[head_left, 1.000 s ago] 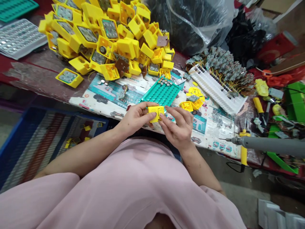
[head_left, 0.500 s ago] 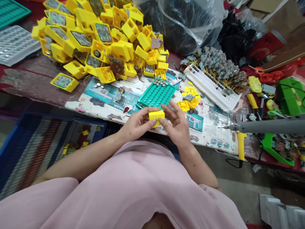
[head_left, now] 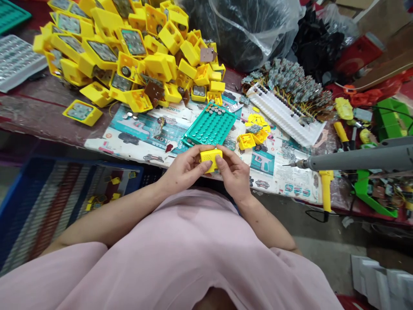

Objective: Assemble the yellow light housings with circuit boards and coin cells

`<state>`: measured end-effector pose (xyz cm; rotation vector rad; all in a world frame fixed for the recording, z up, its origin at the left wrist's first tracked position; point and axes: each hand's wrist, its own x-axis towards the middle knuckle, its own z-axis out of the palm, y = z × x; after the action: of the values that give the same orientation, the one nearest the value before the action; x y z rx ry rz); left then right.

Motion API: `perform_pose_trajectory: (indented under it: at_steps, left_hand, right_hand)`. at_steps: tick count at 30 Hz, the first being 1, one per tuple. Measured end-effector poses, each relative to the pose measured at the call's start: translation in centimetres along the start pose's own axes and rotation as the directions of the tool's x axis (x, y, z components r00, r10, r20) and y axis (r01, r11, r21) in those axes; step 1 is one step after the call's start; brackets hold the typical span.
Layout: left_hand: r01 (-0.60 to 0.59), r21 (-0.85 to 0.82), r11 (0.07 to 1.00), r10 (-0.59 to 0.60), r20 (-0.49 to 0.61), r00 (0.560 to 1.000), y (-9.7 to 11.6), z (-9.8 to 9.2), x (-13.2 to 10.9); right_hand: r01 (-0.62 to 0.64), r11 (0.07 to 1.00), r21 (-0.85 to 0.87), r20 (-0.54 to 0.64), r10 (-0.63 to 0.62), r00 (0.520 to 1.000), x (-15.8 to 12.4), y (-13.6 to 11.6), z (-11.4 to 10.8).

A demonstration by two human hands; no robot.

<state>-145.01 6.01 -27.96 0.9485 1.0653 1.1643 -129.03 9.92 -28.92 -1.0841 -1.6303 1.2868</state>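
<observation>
A small yellow plastic box (head_left: 210, 157) sits between both hands at the table's near edge. My left hand (head_left: 183, 168) grips its left side with thumb and fingers. Pressing on its right side and top, my right hand (head_left: 235, 173) has its fingers curled around it. Just beyond the hands lies a teal tray (head_left: 209, 127) dotted with holes, with a few round button cells along its far edge. A big heap of yellow housings (head_left: 129, 56) fills the far left of the table.
A white rack (head_left: 284, 116) with wired circuit boards lies at the right. A grey powered screwdriver (head_left: 358, 158) hangs at the right, over yellow-handled tools. A blue crate (head_left: 58, 198) stands below the table at left. A black bag in clear plastic (head_left: 251, 30) sits behind.
The right hand's fingers, lifted and spread half a second ago, have closed down on the yellow box. The view has drifted, and the grey screwdriver sits higher in the picture.
</observation>
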Motion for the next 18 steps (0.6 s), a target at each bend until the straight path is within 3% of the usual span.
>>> perform_pose_trajectory:
  at_steps: [4, 14, 16, 18]
  left_hand:
    - [0.051, -0.074, 0.996, -0.051, 0.001, 0.999, 0.2, 0.4, 0.2]
    - [-0.022, -0.012, 1.000, 0.022, -0.057, 0.998, -0.6, 1.2, 0.0]
    - [0.011, -0.025, 1.000, -0.012, -0.054, 0.998, -0.6, 0.8, 0.2]
    - [0.100, -0.063, 0.993, -0.101, -0.008, 0.995, -0.4, 0.2, 0.4]
  right_hand:
    - [-0.061, 0.995, 0.080, 0.044, 0.058, 0.997, -0.1, -0.2, 0.0]
    - [-0.057, 0.989, 0.138, 0.013, 0.055, 0.998, -0.4, 0.6, 0.5]
    - [-0.026, 0.993, 0.112, 0.036, 0.022, 0.999, -0.4, 0.9, 0.3]
    - [0.082, 0.996, -0.023, 0.073, -0.080, 0.994, -0.6, 1.0, -0.4]
